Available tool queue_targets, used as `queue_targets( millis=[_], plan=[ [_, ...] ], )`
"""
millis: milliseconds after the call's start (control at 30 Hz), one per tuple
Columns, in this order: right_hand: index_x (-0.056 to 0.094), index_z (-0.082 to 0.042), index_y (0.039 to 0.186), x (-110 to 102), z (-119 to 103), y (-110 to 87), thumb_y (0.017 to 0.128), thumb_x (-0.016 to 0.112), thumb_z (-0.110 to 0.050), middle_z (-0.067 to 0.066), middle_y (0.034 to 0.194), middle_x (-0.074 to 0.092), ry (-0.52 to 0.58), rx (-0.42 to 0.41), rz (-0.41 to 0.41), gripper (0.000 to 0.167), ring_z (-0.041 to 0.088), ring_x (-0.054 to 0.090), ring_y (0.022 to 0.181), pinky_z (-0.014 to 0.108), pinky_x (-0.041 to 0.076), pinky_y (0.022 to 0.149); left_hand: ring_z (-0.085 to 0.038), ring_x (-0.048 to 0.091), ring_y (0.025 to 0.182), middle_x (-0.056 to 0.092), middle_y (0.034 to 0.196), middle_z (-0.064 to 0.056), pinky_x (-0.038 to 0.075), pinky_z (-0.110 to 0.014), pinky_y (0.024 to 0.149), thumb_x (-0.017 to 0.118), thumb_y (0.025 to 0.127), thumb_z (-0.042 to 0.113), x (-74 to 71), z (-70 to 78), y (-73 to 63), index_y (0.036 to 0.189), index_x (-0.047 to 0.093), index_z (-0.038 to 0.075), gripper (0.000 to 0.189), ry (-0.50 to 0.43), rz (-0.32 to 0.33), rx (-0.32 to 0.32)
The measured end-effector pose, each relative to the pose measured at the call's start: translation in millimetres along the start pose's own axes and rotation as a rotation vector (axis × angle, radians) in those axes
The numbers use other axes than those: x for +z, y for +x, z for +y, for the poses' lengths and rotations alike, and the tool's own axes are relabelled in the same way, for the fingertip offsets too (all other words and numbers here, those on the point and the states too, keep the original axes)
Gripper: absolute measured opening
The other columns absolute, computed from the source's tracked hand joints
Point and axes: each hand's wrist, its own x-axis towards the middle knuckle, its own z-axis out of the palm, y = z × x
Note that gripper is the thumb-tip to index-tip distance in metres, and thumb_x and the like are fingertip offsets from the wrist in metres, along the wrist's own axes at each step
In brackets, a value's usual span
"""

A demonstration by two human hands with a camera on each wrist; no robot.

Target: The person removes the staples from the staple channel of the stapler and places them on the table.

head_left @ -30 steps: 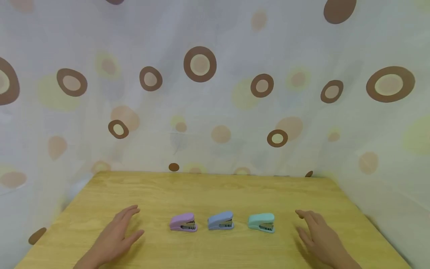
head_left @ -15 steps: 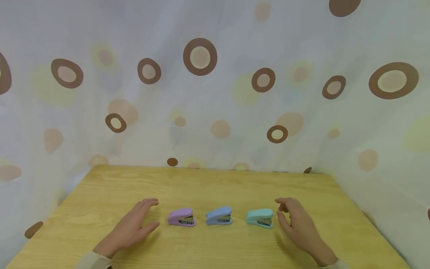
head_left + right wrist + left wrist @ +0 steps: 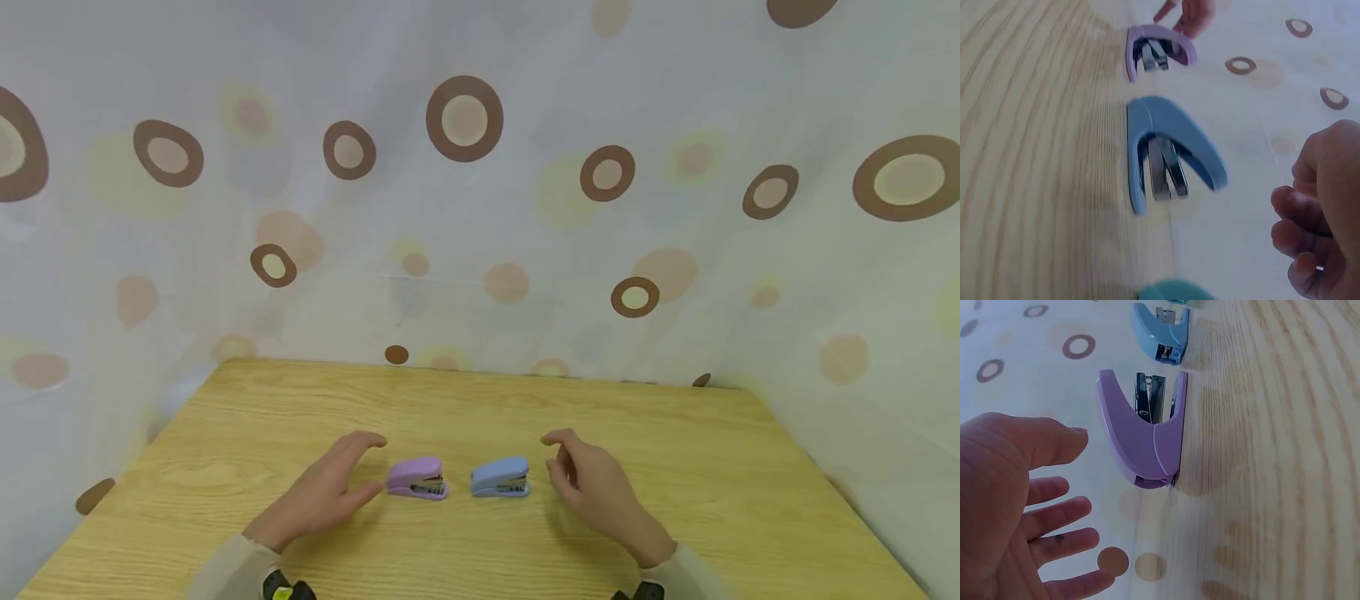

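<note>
- Nearest you, your pale sleeves (image 3: 234, 568) come in from either side, with dark fittings (image 3: 279, 583) at the cuffs, probably the wrist cameras' mounts.
- Your left hand (image 3: 324, 492) is just beside the row's left end, thumb apart from spread fingers and holding nothing; that gap looks wide enough to admit a stapler body.
- Your right hand (image 3: 597, 493) is over the right part of the row, fingers loosely bent and gripping nothing that shows. The two hands bracket the row, which seems to put every piece within reach.
- Between them on the left, the purple stapler (image 3: 411, 475) sits upright on its base, its hinged end towards your left hand, its mouth to the right.
- To its right, well apart, the blue stapler (image 3: 495, 477) stands the same way; the flat bases likely give both their steadiness, and the spacing probably leaves finger room.
- The teal stapler (image 3: 1175, 291) is right of the blue one; your right hand hides it in the head view, and only its edge shows in the wrist views.
- Under all three, the wooden bench (image 3: 450, 558) runs back to a spotted backdrop (image 3: 352, 321), perhaps hung to screen off the surroundings.
</note>
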Motion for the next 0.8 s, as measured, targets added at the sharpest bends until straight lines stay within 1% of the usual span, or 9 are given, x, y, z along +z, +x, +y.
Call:
queue_targets(
  millis=[133,233,300,367,467,567,667,800],
  plan=[
    [0.059,-0.002,0.109,10,-15,10.8,0.086,0.063,0.000,-0.015,0.063,0.046,0.051,0.031,-0.076,0.024,-0.009,0.032,0.049,0.015,0.034,0.047,-0.027,0.049,0.126,0.053,0.132,-0.007,0.043,-0.048,0.100,0.066,0.092,0.022,2.6,2.3,6.1,0.132,0.048,0.006,0.047,-0.020,-0.021,0.007],
    [0.059,-0.004,0.111,17,-26,17.3,0.088,0.063,-0.004,-0.014,0.062,0.046,0.070,0.055,-0.133,0.023,-0.008,0.032,0.048,0.015,0.034,0.047,-0.029,0.050,0.125,0.054,0.131,-0.008,0.043,-0.049,0.099,0.063,0.093,0.026,4.7,4.1,9.6,0.131,0.048,0.005,0.046,-0.033,-0.031,0.025],
    [0.059,-0.004,0.112,22,-31,20.7,0.089,0.063,-0.005,-0.013,0.061,0.047,0.091,0.054,-0.158,0.023,-0.008,0.032,0.048,0.014,0.035,0.047,-0.029,0.050,0.124,0.054,0.130,-0.009,0.044,-0.050,0.099,0.061,0.095,0.029,6.3,5.4,11.7,0.131,0.049,0.004,0.046,-0.037,-0.037,0.036],
    [0.058,-0.003,0.112,29,-37,24.0,0.089,0.062,-0.005,-0.012,0.061,0.048,0.123,0.052,-0.176,0.023,-0.008,0.033,0.048,0.014,0.035,0.047,-0.030,0.051,0.124,0.054,0.130,-0.010,0.044,-0.050,0.098,0.060,0.095,0.030,6.5,6.3,12.3,0.130,0.049,0.003,0.046,-0.038,-0.045,0.042],
    [0.058,-0.002,0.113,36,-44,29.0,0.090,0.061,-0.005,-0.010,0.062,0.049,0.159,0.044,-0.192,0.023,-0.008,0.035,0.049,0.014,0.036,0.048,-0.030,0.051,0.123,0.055,0.128,-0.009,0.044,-0.050,0.098,0.062,0.094,0.028,7.7,7.8,14.4,0.129,0.050,0.003,0.044,-0.045,-0.045,0.032],
    [0.058,-0.001,0.112,41,-49,32.7,0.089,0.061,-0.003,-0.010,0.061,0.050,0.166,0.047,-0.199,0.024,-0.007,0.035,0.049,0.014,0.038,0.049,-0.029,0.051,0.123,0.055,0.128,-0.009,0.044,-0.049,0.099,0.063,0.093,0.025,11.9,10.3,19.5,0.129,0.050,0.004,0.044,-0.061,-0.055,0.031],
    [0.058,0.001,0.112,47,-52,35.3,0.088,0.062,-0.001,-0.009,0.060,0.050,0.199,0.070,-0.221,0.025,-0.007,0.036,0.048,0.015,0.038,0.050,-0.029,0.051,0.121,0.055,0.127,-0.009,0.044,-0.049,0.098,0.066,0.091,0.022,17.1,13.2,24.2,0.128,0.049,0.004,0.045,-0.079,-0.076,0.042],
    [0.056,0.005,0.114,57,-57,39.0,0.088,0.062,0.000,-0.006,0.059,0.053,0.279,0.104,-0.254,0.027,-0.007,0.037,0.047,0.015,0.039,0.048,-0.027,0.053,0.116,0.056,0.122,-0.008,0.046,-0.049,0.095,0.071,0.087,0.016,19.0,15.2,25.4,0.127,0.050,0.003,0.047,-0.070,-0.079,0.061]
  ],
)
